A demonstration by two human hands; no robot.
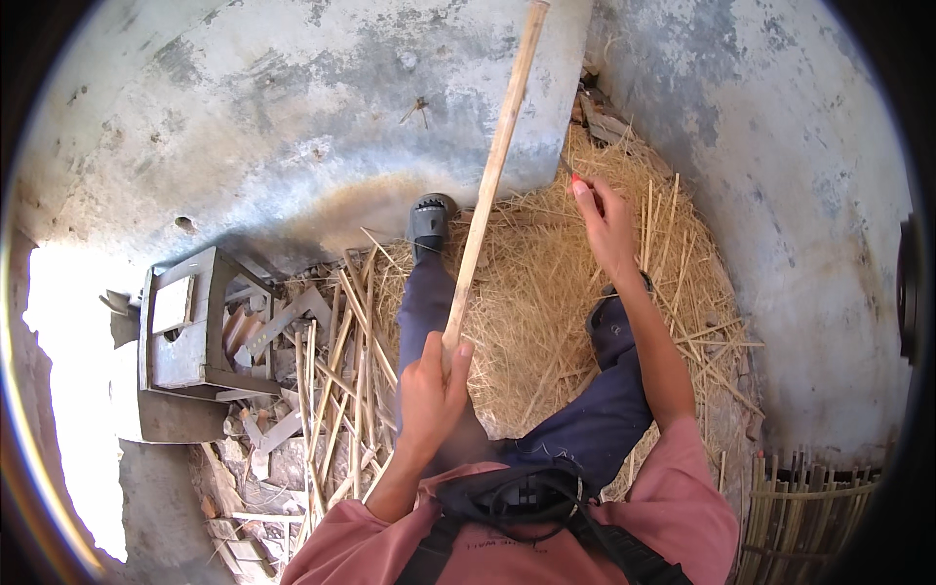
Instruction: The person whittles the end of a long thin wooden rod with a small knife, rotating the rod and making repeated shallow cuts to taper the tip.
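Spreading shavings (531, 322): beneath and right of the stick (494, 166).
Box (183, 363): left of the stick.
Stick: tilted, low end in the left hand (429, 390).
Left hand: closed round the stick.
Right hand (611, 232): right of the stick, pinching a tool (576, 179) (mostly hidden, red showing).

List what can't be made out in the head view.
Head view: lower end of the wooden stick, hidden by the left hand.
Head view: most of the red-ended tool, covered by the right hand; the rest is too small to identify.
Head view: full extent of the slatted structure, cut off by the lower edge and dark lens rim.
Head view: whatever lies beyond the bright opening, washed out by glare.
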